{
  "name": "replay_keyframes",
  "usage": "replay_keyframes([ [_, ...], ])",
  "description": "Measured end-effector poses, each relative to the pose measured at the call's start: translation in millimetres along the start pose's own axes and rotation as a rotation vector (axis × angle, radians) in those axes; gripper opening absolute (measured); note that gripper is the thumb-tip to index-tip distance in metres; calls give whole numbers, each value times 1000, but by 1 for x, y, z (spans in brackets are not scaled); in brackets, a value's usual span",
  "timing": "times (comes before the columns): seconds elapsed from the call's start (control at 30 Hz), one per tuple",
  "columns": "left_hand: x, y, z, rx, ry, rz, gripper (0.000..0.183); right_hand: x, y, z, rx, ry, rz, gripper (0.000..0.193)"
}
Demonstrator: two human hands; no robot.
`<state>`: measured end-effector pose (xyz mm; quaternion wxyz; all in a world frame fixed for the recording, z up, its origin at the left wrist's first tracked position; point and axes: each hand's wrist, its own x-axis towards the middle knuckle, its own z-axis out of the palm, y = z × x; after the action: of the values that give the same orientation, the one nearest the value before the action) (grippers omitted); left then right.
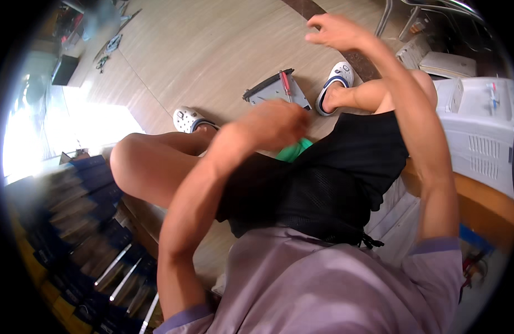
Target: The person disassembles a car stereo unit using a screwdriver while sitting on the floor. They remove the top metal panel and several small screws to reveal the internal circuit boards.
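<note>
My left hand (279,123) is over my lap, smeared by motion, its fingers hard to make out. Just beyond it on the floor is a grey, flat metal part with a dark bar (266,86) along its far edge. A screwdriver with a red handle (285,82) rests across that part, its shaft pointing back toward my left hand. Something green (294,150) shows below the hand, partly hidden by it and my shorts. Farther out to the right, my right hand (337,32) is raised above the floor, thumb and fingers apart, with nothing visible in it.
A white plastic machine housing with vents (482,147) stands at the right on a wooden surface (490,214). Metal chair legs (386,16) are behind it. At the lower left are stacked dark boxes (84,222). Small tools (109,50) lie on the far-left floor.
</note>
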<state>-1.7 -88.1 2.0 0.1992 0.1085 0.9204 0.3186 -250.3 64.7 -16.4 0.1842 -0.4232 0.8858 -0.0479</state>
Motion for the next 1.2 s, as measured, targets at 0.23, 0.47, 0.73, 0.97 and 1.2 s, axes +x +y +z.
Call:
replay_keyframes([
  [0.23, 7, -124, 64, -964, 476, -878, 43, 19, 17, 134, 336, -209, 332, 47],
  [0.47, 41, -143, 170, -1324, 286, -968, 103, -12, 51, 167, 922, -617, 744, 102],
  [0.73, 81, -143, 199, -1520, 282, -933, 99, 10, 31, 210, 1086, -743, 552, 109],
  [0.97, 88, -164, 202, -1401, 352, -986, 101, 25, 27, 219, 1063, -667, 536, 96],
  [1.2, 86, -181, 150, -1359, 421, -933, 109, 60, 12, 214, 1076, -534, 520, 98],
])
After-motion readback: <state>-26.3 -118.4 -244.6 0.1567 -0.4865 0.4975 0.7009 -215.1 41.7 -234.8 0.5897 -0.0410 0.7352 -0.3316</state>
